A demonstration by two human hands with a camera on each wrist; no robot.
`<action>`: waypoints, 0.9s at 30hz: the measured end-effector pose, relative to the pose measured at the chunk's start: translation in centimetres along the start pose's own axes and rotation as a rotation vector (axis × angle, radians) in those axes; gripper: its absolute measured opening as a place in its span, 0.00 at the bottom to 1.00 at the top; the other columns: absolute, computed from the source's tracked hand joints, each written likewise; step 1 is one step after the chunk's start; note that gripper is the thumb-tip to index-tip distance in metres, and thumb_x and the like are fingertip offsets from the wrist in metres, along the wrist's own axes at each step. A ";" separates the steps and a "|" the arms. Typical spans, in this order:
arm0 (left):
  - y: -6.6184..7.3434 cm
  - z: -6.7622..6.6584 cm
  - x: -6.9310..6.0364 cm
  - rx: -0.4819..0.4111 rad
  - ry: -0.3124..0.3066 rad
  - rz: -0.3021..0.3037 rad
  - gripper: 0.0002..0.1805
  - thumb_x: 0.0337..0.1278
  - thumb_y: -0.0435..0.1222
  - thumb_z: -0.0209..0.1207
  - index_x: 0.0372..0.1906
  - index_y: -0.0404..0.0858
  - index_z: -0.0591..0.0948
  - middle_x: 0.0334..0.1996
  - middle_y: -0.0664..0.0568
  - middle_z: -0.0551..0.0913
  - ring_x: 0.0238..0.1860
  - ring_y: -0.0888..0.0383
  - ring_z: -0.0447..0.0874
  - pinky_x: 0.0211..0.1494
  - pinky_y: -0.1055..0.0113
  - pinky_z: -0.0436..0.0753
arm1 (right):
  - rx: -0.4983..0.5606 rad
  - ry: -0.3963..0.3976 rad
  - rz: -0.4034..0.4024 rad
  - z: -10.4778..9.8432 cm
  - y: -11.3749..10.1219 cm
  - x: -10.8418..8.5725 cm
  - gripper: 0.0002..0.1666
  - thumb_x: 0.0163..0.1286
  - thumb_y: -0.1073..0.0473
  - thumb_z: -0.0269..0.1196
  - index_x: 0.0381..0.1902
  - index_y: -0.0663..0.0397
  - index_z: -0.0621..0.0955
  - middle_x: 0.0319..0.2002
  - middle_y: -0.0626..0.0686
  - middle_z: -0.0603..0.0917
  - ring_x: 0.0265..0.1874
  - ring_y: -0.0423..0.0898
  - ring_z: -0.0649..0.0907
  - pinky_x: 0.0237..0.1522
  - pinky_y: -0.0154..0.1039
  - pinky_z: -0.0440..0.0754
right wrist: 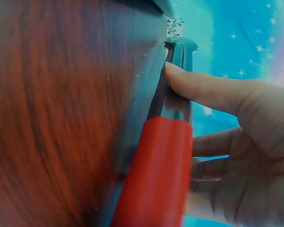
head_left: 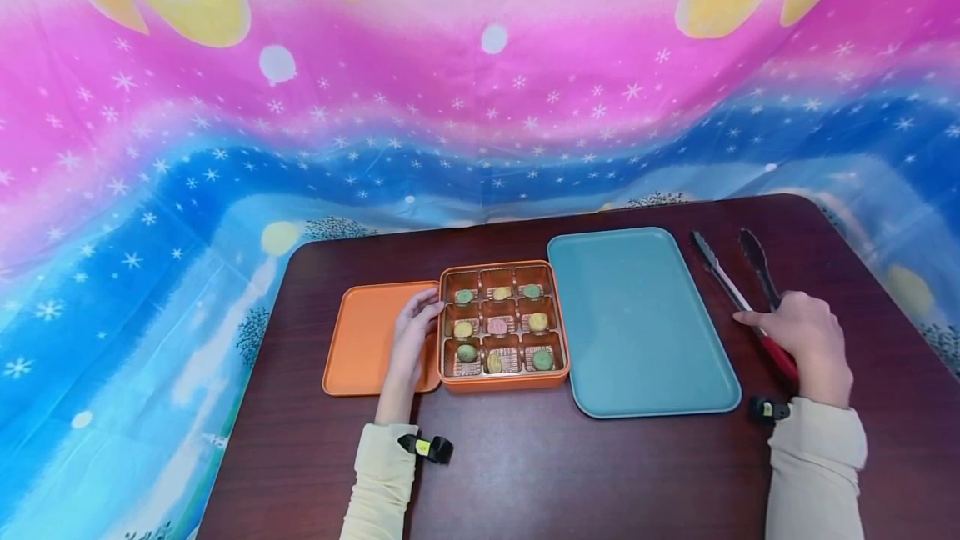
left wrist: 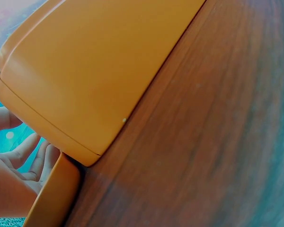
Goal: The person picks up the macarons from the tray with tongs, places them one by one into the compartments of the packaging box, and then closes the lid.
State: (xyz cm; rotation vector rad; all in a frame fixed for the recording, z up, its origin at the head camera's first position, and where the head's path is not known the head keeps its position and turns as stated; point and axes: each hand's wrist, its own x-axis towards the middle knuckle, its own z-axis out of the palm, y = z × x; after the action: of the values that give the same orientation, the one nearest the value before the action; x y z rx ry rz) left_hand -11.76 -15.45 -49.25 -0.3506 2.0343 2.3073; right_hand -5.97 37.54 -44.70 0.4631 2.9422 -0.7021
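Observation:
An orange box holds a divided tray with several compartments, in which small round pieces in green, yellow and pink lie. At its left side, my left hand touches the box's edge with relaxed fingers, over the orange lid. In the left wrist view those fingers are partly hidden behind the box's wall. On the right, my right hand holds metal tongs with red handles, their tips spread. The right wrist view has my thumb on the metal and my fingers behind the red handle.
A blue-green tray lies flat between the box and the tongs, close against the box's right side. The dark wooden table carries everything. A colourful patterned cloth hangs behind the table and at both sides.

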 end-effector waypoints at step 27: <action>2.9 -2.9 -0.5 0.305 -0.016 0.029 0.20 0.76 0.35 0.56 0.66 0.32 0.79 0.61 0.37 0.80 0.58 0.43 0.79 0.59 0.52 0.78 | 0.009 0.139 -0.136 -1.9 -4.3 -1.2 0.47 0.79 0.40 0.56 0.66 0.85 0.64 0.56 0.86 0.66 0.50 0.82 0.70 0.51 0.79 0.68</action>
State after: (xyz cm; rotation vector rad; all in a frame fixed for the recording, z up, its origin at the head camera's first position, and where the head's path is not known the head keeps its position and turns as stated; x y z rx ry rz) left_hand -11.43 -18.64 -46.61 -0.2866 2.3488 1.9606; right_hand -6.18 34.41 -41.01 0.3270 3.1265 -0.7262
